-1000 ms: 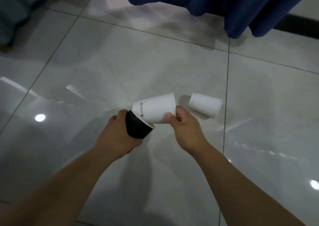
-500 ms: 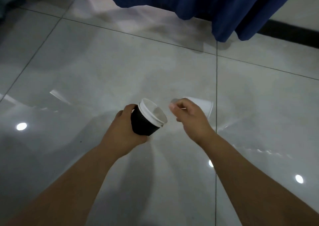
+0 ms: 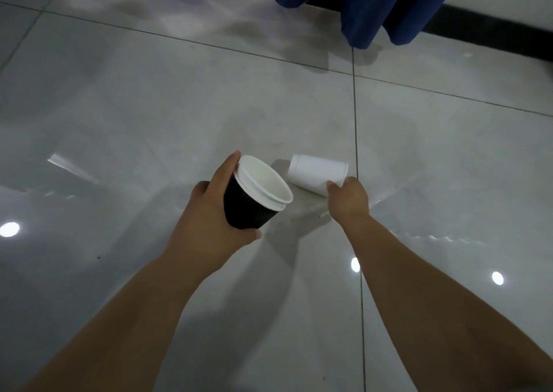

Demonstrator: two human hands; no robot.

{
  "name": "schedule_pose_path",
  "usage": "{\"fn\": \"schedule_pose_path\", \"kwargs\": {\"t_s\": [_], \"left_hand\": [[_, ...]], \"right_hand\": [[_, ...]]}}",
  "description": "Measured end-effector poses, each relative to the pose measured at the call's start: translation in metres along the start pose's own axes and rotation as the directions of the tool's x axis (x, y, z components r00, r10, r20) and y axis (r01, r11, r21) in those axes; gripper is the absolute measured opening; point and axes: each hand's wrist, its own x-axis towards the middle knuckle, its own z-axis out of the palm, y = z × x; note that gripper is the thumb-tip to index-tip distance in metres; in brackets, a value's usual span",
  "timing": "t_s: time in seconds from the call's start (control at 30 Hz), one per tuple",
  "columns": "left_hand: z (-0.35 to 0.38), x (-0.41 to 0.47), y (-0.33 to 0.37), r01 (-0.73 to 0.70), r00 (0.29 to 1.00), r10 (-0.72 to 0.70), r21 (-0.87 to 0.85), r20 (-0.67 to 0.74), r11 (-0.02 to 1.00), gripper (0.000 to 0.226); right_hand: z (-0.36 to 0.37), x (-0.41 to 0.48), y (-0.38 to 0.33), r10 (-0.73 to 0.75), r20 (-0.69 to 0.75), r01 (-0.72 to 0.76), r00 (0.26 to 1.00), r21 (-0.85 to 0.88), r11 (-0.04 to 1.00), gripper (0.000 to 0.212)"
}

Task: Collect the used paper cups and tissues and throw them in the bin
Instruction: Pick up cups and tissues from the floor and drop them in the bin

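Cups, paper, three in view; collection judged roughly midway. Item one: black cup (image 3: 248, 212), tapered, matte, with a ribbed wall, gripped round its side by the left hand (image 3: 206, 215), thumb under the base end and fingers curled up to the rim. Item two: inner white cup (image 3: 269, 182), smooth with a rolled rim, nested inside the black cup, its mouth tilted up toward the camera, apparently empty. Item three: fallen white cup (image 3: 314, 171), smooth and tapered, lying on its side on the floor (image 3: 149, 107) just right of the held pair and apart from it. Right hand (image 3: 348, 201) is at this cup's mouth end, one fingertip touching the wall; the other fingers are hidden behind the back of the hand, so whether it pinches the cup cannot be told. Floor: glossy pale grey tiles with thin dark joints and bright light reflections. Blue cloth (image 3: 374, 2): soft hanging folds along the top edge. Outstanding: lift and stack the fallen cup, gather tissues, reach the bin; neither tissues nor bin is in view.
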Motion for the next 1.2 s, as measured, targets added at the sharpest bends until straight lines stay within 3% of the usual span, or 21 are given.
{"fn": "schedule_pose_path", "kwargs": {"t_s": [0.1,0.3,0.47,0.63,0.73,0.83,0.93,1.07,1.13,1.2], "left_hand": [[0.000,-0.003,-0.005,-0.010,1.000,0.009,0.092,0.012,0.996,0.116],[-0.019,-0.014,0.005,0.071,0.997,-0.074,0.186,0.010,0.980,0.113],[-0.051,-0.057,0.053,0.139,0.990,-0.132,0.233,-0.047,0.962,0.110],[-0.105,-0.113,0.120,0.181,0.981,-0.193,0.343,0.002,0.922,0.106],[-0.152,-0.145,0.172,0.146,0.988,-0.157,0.336,0.007,0.931,0.104],[-0.198,-0.185,0.226,0.145,0.988,-0.153,0.310,-0.001,0.940,0.104],[-0.238,-0.229,0.280,0.151,0.989,-0.149,0.210,-0.024,0.966,0.104],[-0.284,-0.298,0.334,0.194,0.973,-0.183,0.070,-0.141,0.979,0.107],[-0.303,-0.331,0.353,0.189,0.959,-0.184,0.003,-0.216,0.982,0.106],[-0.320,-0.363,0.372,0.188,0.934,-0.205,-0.083,-0.293,0.979,0.107]], "right_hand": [[0.000,0.000,-0.004,-0.047,-0.038,0.050,0.998,0.072,0.996,0.030],[-0.040,-0.035,-0.036,-0.252,-0.068,0.257,0.965,0.076,0.964,0.030],[-0.101,-0.104,-0.080,-0.290,-0.032,0.288,0.957,0.258,0.922,0.021],[-0.166,-0.198,-0.125,-0.389,0.039,0.354,0.921,0.338,0.872,0.012],[-0.204,-0.251,-0.155,-0.508,0.154,0.445,0.847,0.315,0.838,0.011],[-0.245,-0.300,-0.192,-0.610,0.282,0.548,0.741,0.271,0.791,0.024],[-0.286,-0.353,-0.232,-0.675,0.398,0.633,0.621,0.252,0.732,0.045],[-0.341,-0.430,-0.279,-0.720,0.493,0.718,0.488,0.242,0.653,0.054],[-0.370,-0.460,-0.300,-0.738,0.500,0.723,0.453,0.278,0.632,0.051],[-0.397,-0.487,-0.322,-0.766,0.482,0.720,0.425,0.333,0.609,0.034]]}}
